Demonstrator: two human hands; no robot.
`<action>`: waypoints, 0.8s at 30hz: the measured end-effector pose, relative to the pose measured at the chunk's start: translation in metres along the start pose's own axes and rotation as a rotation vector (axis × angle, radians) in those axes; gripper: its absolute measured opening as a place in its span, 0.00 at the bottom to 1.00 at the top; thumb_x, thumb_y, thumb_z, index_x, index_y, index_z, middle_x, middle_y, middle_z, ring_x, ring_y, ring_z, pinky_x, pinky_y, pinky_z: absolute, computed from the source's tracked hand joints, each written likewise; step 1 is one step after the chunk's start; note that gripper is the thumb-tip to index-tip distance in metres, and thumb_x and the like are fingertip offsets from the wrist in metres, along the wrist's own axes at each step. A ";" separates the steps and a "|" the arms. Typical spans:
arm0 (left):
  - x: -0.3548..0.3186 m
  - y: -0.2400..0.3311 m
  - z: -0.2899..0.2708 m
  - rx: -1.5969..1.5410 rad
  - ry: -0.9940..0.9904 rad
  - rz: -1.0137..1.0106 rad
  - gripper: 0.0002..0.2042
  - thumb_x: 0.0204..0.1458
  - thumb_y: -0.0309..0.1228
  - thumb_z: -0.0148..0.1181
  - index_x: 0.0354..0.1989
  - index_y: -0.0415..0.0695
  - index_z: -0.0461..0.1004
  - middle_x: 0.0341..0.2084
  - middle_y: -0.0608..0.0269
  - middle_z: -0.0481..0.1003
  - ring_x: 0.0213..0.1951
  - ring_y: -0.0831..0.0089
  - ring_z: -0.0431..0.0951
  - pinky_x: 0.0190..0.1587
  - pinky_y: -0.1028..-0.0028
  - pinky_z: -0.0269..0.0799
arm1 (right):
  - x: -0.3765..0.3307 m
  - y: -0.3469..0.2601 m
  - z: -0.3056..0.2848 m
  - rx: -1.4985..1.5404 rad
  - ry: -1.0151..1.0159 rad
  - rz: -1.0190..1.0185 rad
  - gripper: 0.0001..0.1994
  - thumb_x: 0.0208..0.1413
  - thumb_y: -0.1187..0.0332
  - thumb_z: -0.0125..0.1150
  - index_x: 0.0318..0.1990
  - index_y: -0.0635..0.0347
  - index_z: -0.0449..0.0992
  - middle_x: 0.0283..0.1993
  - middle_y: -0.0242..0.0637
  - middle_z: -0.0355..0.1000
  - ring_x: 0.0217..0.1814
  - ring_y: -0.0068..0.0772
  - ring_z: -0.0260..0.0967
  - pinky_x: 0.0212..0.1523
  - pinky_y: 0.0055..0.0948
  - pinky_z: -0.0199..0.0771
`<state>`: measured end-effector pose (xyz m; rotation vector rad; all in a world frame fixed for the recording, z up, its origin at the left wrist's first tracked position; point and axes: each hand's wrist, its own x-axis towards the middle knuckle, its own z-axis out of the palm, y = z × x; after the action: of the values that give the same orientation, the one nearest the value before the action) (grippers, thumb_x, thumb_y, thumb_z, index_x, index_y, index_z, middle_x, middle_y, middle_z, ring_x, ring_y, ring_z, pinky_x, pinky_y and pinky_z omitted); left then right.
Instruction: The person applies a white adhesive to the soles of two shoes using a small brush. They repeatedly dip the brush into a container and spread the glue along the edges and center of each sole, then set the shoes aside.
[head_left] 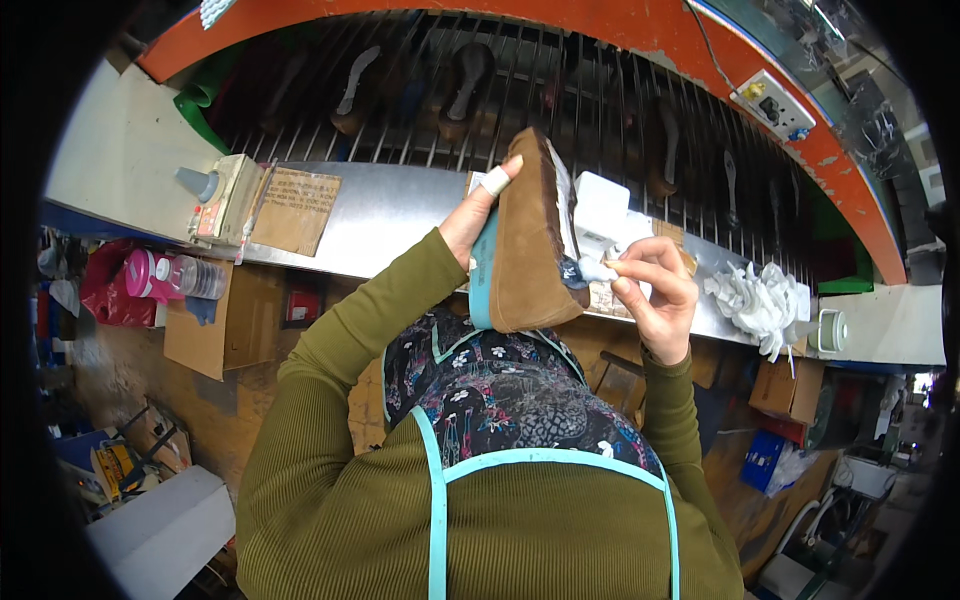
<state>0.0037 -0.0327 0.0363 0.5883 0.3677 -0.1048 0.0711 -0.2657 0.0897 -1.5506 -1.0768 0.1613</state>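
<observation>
A brown suede shoe (530, 245) is held up in front of the person's chest, toe end pointing up toward the rack, its sole side turned to the right. The left hand (478, 215) grips it from behind, the fingers wrapped around the upper, one fingertip wearing a white bandage at the top edge. The shoe has a teal lining showing at its lower left rim. The right hand (655, 290) is closed around a small brush (590, 268), pinched between thumb and fingers, with its dark wet tip touching the lower edge of the shoe's sole side.

Just behind the shoe runs a long metal shelf (390, 215), with a white box (600, 205) standing on it beside the shoe. To the right lies a heap of white rags (755, 295); to the left, a piece of brown cardboard (295, 210) and a small glue bottle (200, 183). Above the shelf, a wire rack (560, 90) under an orange arch carries dark shoe soles.
</observation>
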 end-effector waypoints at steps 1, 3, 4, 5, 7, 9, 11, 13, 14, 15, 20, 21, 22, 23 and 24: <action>-0.001 -0.002 0.001 -0.010 -0.016 -0.015 0.30 0.50 0.56 0.60 0.52 0.43 0.71 0.42 0.58 0.77 0.40 0.70 0.79 0.44 0.70 0.79 | 0.003 -0.002 -0.001 0.006 -0.015 -0.012 0.09 0.48 0.78 0.67 0.39 0.63 0.82 0.38 0.34 0.69 0.33 0.19 0.65 0.32 0.19 0.67; -0.002 -0.006 0.001 -0.018 -0.026 -0.048 0.31 0.50 0.57 0.60 0.52 0.43 0.71 0.42 0.57 0.77 0.41 0.70 0.79 0.44 0.70 0.79 | 0.008 -0.009 -0.005 0.041 -0.049 0.018 0.09 0.48 0.78 0.67 0.38 0.63 0.82 0.37 0.33 0.68 0.32 0.18 0.64 0.32 0.18 0.66; -0.002 -0.006 0.001 -0.009 -0.023 -0.045 0.31 0.50 0.57 0.60 0.52 0.43 0.71 0.42 0.56 0.77 0.41 0.70 0.79 0.44 0.70 0.79 | 0.010 -0.012 -0.008 0.006 -0.073 0.018 0.08 0.48 0.78 0.67 0.38 0.63 0.82 0.37 0.33 0.68 0.31 0.18 0.64 0.31 0.18 0.66; -0.002 -0.006 0.001 -0.005 -0.032 -0.039 0.31 0.50 0.57 0.60 0.52 0.42 0.71 0.43 0.56 0.76 0.41 0.70 0.79 0.44 0.70 0.78 | 0.012 -0.016 -0.012 -0.029 -0.095 0.018 0.08 0.48 0.78 0.67 0.38 0.63 0.82 0.37 0.33 0.68 0.31 0.18 0.64 0.31 0.18 0.66; -0.001 -0.005 0.000 0.044 0.004 -0.022 0.32 0.50 0.58 0.59 0.52 0.42 0.71 0.43 0.55 0.76 0.41 0.70 0.79 0.45 0.69 0.78 | 0.014 -0.020 -0.017 -0.076 -0.115 0.007 0.07 0.48 0.78 0.67 0.37 0.63 0.82 0.37 0.33 0.68 0.30 0.18 0.65 0.30 0.18 0.66; 0.003 -0.001 -0.002 0.063 0.005 -0.015 0.33 0.50 0.59 0.58 0.53 0.42 0.70 0.44 0.54 0.76 0.42 0.69 0.79 0.45 0.69 0.78 | 0.019 -0.019 -0.019 -0.068 -0.119 0.003 0.08 0.48 0.78 0.67 0.37 0.64 0.82 0.37 0.33 0.68 0.30 0.18 0.66 0.29 0.18 0.67; 0.005 -0.002 -0.004 0.039 -0.019 -0.034 0.34 0.50 0.60 0.57 0.53 0.41 0.70 0.44 0.53 0.76 0.42 0.69 0.79 0.45 0.69 0.78 | 0.021 -0.018 -0.019 -0.060 -0.125 -0.016 0.08 0.48 0.78 0.67 0.38 0.64 0.82 0.37 0.33 0.68 0.30 0.18 0.66 0.29 0.18 0.67; 0.004 -0.004 -0.006 0.040 -0.028 -0.075 0.35 0.50 0.61 0.56 0.54 0.41 0.70 0.45 0.53 0.75 0.43 0.68 0.79 0.46 0.70 0.78 | 0.022 -0.016 -0.017 -0.055 -0.126 -0.034 0.08 0.49 0.77 0.67 0.38 0.64 0.82 0.37 0.33 0.68 0.31 0.18 0.67 0.29 0.18 0.68; 0.002 -0.006 -0.006 0.028 -0.070 -0.087 0.36 0.50 0.61 0.56 0.55 0.41 0.69 0.46 0.53 0.75 0.43 0.67 0.79 0.46 0.70 0.78 | 0.023 -0.015 -0.016 -0.048 -0.130 -0.047 0.08 0.49 0.77 0.67 0.38 0.63 0.82 0.37 0.33 0.68 0.31 0.18 0.67 0.29 0.18 0.68; 0.002 -0.009 -0.005 -0.026 -0.084 -0.140 0.36 0.51 0.62 0.53 0.56 0.41 0.69 0.47 0.53 0.75 0.43 0.67 0.79 0.47 0.69 0.77 | 0.024 -0.015 -0.015 -0.041 -0.135 -0.060 0.08 0.49 0.77 0.67 0.38 0.63 0.82 0.37 0.33 0.68 0.30 0.19 0.67 0.29 0.18 0.68; -0.017 -0.020 0.009 0.383 -0.246 0.179 0.28 0.53 0.50 0.56 0.55 0.41 0.68 0.44 0.55 0.75 0.40 0.69 0.79 0.43 0.72 0.76 | 0.034 -0.012 -0.005 0.028 -0.171 -0.093 0.08 0.49 0.77 0.67 0.39 0.63 0.82 0.38 0.33 0.68 0.32 0.18 0.67 0.31 0.18 0.67; -0.023 -0.023 0.013 0.591 -0.288 0.333 0.25 0.53 0.44 0.57 0.54 0.41 0.67 0.43 0.55 0.76 0.38 0.71 0.79 0.41 0.73 0.76 | 0.036 -0.011 -0.004 0.044 -0.172 -0.060 0.09 0.48 0.76 0.68 0.38 0.62 0.82 0.38 0.34 0.69 0.35 0.21 0.68 0.34 0.21 0.69; -0.030 -0.025 0.016 0.800 -0.326 0.486 0.22 0.53 0.38 0.59 0.54 0.41 0.67 0.41 0.56 0.76 0.37 0.72 0.80 0.39 0.75 0.76 | 0.038 -0.010 -0.002 0.044 -0.198 -0.079 0.09 0.47 0.76 0.68 0.38 0.61 0.82 0.38 0.34 0.69 0.35 0.23 0.68 0.35 0.22 0.69; -0.039 -0.024 0.017 0.746 -0.358 0.406 0.20 0.54 0.36 0.59 0.53 0.40 0.67 0.39 0.55 0.76 0.35 0.72 0.79 0.37 0.77 0.76 | 0.043 -0.008 0.001 0.045 -0.224 -0.096 0.09 0.47 0.76 0.68 0.38 0.61 0.83 0.37 0.34 0.70 0.36 0.24 0.68 0.37 0.23 0.69; -0.046 -0.025 0.018 0.693 -0.384 0.325 0.19 0.55 0.33 0.59 0.53 0.40 0.67 0.37 0.54 0.76 0.33 0.73 0.79 0.36 0.78 0.76 | 0.047 -0.006 0.003 0.049 -0.245 -0.117 0.09 0.46 0.76 0.69 0.38 0.61 0.83 0.37 0.34 0.70 0.37 0.25 0.69 0.38 0.25 0.69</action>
<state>-0.0390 -0.0636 0.0538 1.2801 -0.1582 -0.0280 0.0923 -0.2316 0.1152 -1.4445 -1.3426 0.3006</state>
